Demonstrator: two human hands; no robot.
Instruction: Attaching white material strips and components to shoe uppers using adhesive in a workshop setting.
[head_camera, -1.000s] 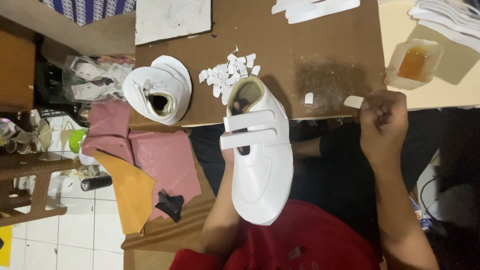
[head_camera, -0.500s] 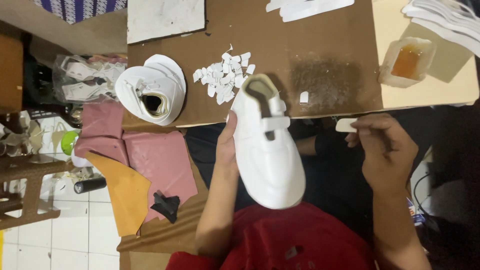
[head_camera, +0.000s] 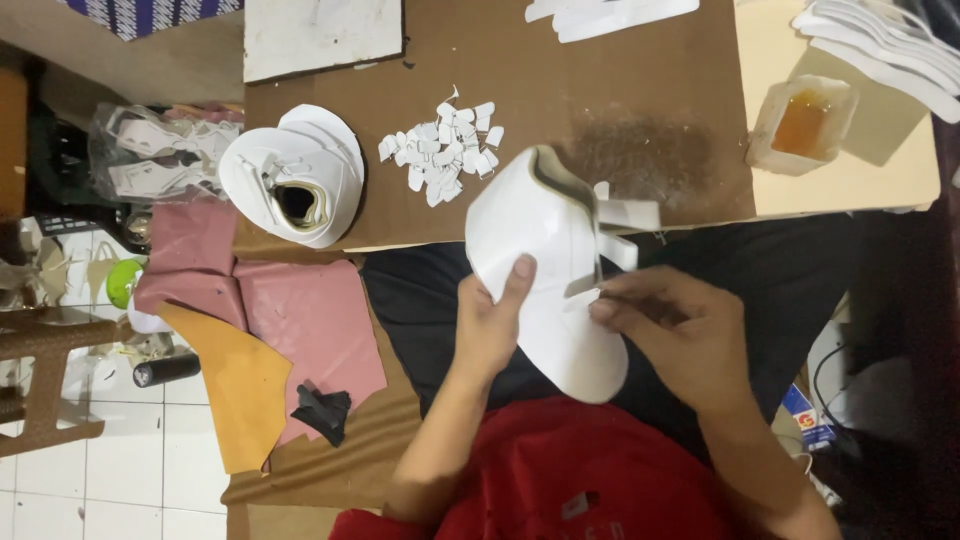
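A: Held over the lap, near edge of the brown worktable (head_camera: 640, 60) just beyond — white shoe upper (head_camera: 545, 290), tilted with the opening toward the far side and the toe toward the body. Why so?

B: Judged as a way of turning the strap side toward the right. Left hand (head_camera: 490, 325) wrapped around the left flank, thumb pressed flat on the white surface, fingers hidden behind; a firm grasp, serving as the support.

A: And the right hand (head_camera: 680, 335)?

B: Fingertips pinched on the end of a white strap (head_camera: 600, 290) at the shoe's right edge, other fingers curled beneath. Second strap (head_camera: 630, 213) left loose, sticking out to the right above it.

A: On the table, close by?

B: Heap of small white cut pieces (head_camera: 440, 150) just left of the shoe's opening — within easy reach. Further left, a second white shoe (head_camera: 295, 175), lying at the table's near-left corner with its dark opening up. Far right, a clear tub of amber liquid (head_camera: 800, 120) on a cream sheet (head_camera: 850, 185), probably glue, though not certain; a dark stained patch (head_camera: 650, 150) between tub and pieces.

A: Off the table?

B: Pink sheets (head_camera: 300, 310) and an orange-tan sheet (head_camera: 235, 390) stacked to the left, low down, with a small black scrap (head_camera: 322, 410) lying on top.
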